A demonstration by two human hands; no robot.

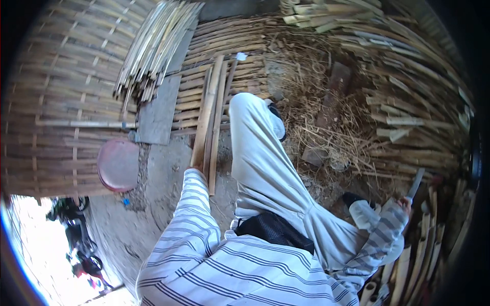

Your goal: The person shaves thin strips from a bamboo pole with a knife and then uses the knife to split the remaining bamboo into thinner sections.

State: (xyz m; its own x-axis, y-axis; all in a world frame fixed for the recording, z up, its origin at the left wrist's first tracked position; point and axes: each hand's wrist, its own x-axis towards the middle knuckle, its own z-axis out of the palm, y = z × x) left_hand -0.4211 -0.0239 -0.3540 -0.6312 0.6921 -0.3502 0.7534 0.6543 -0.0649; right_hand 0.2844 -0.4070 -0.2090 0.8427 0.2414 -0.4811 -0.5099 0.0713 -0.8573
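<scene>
My left hand (198, 167) is at the near end of a wide split bamboo strip (208, 112), closed on it; the fingers are mostly hidden. Beside it lie more long bamboo strips (217, 125), pointing away from me. Over on the right, my right hand (405, 203) is wrapped around the handle of a knife (417, 182), whose blade points up and away. That hand is out beyond my bent leg, close to the stacked bamboo.
A bundle of thin bamboo strips (158, 48) leans on the woven wall (66, 92). Below it is a reddish round stool or lid (118, 166). Fibrous shavings (311, 112) cover the floor ahead. Split bamboo (413, 97) and bamboo poles (418, 255) are piled at right. Motorbikes (76, 234) stand outside.
</scene>
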